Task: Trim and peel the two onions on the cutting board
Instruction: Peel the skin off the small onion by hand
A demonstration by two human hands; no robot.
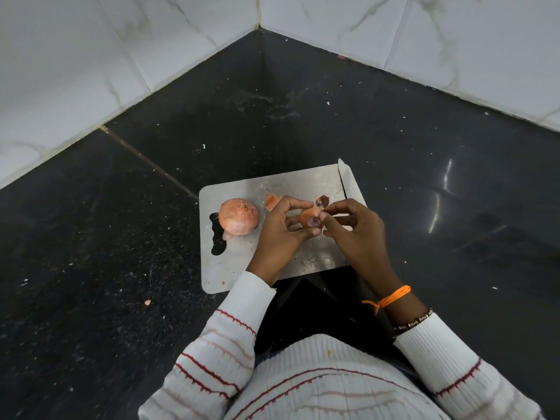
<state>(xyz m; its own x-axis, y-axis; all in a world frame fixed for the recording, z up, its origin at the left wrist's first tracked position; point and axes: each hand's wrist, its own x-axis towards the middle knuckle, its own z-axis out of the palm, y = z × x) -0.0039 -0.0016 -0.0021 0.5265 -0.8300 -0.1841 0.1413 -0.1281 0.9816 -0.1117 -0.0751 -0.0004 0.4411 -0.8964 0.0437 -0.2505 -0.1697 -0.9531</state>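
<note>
Midway over the board (pixel 303 183), a small onion (pixel 309 219) sits in the grip of both hands, its trimmed, purple-centred end facing the camera. The left hand (pixel 280 234) cups it from the left, fingers curled round it; the right hand (pixel 353 230) pinches a flap of papery skin at its top between thumb and fingertip. A second, larger onion (pixel 238 216) rests unpeeled on the left part of the board, beside the dark handle slot (pixel 216 234). Just behind the hands lie a scrap of orange skin (pixel 271 200) and a dark cut-off piece (pixel 322 201). A knife (pixel 345 178) lies along the board's far right edge, blade pointing away. The steel board rests on a dark, speckled tabletop (pixel 121 237) set into a corner of white marbled wall tiles (pixel 75 71). The person wears a white ribbed sweater (pixel 318 383) with red stripes, an orange thread (pixel 391 298) and a beaded band (pixel 413 322) on the right wrist.
</note>
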